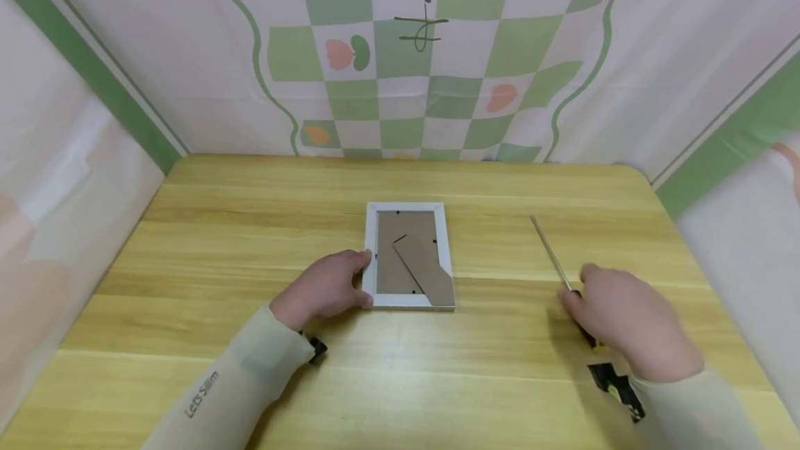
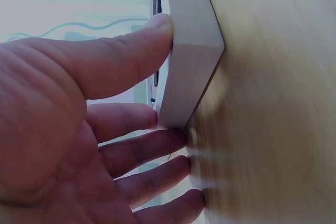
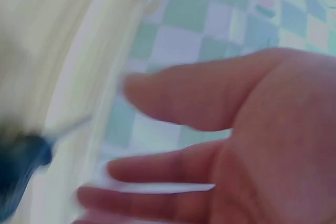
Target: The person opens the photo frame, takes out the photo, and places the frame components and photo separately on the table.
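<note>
A picture frame (image 1: 370, 228) with a white border lies face down, its brown backing board (image 1: 406, 269) and folded stand flap upward. My left hand (image 1: 328, 285) touches the frame's left side, thumb at the near corner. In the left wrist view the thumb (image 2: 123, 59) rests against the frame's edge (image 2: 191, 51), and the fairly straight fingers reach its side and the tabletop. At the right, a screwdriver (image 1: 551, 253) with a dark handle lies on the table. My right hand (image 1: 631, 321) is over that handle; in the right wrist view its thumb and fingers stand apart, away from the blurred screwdriver (image 3: 23, 166).
The wooden table (image 1: 250, 228) has a light yellow grain. Behind it hangs a curtain (image 1: 400, 103) with green and white checks, and pale cloth walls (image 1: 75, 158) close off both sides.
</note>
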Demonstrator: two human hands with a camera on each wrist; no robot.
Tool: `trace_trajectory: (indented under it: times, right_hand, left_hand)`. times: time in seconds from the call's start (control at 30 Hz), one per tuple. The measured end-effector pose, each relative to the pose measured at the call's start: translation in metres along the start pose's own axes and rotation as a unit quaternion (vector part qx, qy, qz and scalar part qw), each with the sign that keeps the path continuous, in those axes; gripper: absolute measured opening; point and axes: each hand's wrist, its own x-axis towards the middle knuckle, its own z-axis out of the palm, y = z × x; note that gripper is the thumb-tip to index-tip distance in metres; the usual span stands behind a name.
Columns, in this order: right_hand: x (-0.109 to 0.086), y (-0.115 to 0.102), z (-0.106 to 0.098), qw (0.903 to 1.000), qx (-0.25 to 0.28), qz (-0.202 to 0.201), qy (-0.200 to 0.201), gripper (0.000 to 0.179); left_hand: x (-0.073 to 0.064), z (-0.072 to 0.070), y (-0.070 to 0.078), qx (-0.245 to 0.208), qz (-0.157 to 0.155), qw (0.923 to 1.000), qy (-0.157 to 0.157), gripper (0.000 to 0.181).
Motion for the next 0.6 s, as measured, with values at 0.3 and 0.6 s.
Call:
trace_trajectory:
  times: [0.3, 0.6]
  right_hand:
    - [0.039, -0.069, 0.008, 0.9863, 0.046, -0.136, 0.082, 0.052]
    - [0.087, -0.109, 0.023, 0.9809, 0.090, -0.167, 0.043, 0.052]
  left_hand:
    - [0.000, -0.002, 0.001, 0.000, -0.005, 1.0000, -0.001, 0.078]
    - [0.001, -0.003, 0.002, 0.005, -0.006, 1.0000, -0.004, 0.078]
